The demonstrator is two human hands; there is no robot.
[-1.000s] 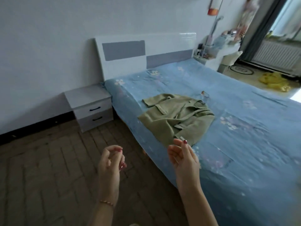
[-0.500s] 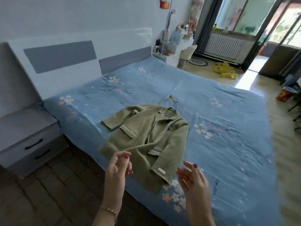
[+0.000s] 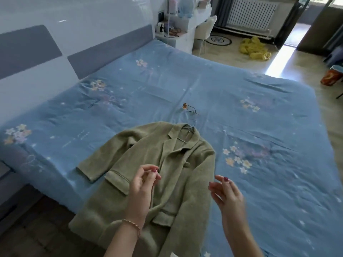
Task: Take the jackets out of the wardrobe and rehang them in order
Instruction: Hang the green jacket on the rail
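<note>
An olive-green jacket [image 3: 159, 175] is laid flat, front up, on the blue flowered bed [image 3: 259, 127], a wire hanger [image 3: 189, 127] seen at its collar.

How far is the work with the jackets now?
Done: one green jacket is out, lying flat on the bed with its hanger still in the collar. In hand: nothing; the left hand and right hand are above it, holding nothing. Left: rehanging it. No wardrobe or other jackets are in view.

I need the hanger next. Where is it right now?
In the head view the wire hanger is inside the green jacket's collar, its hook lying on the blue bedspread beyond both hands.
</note>
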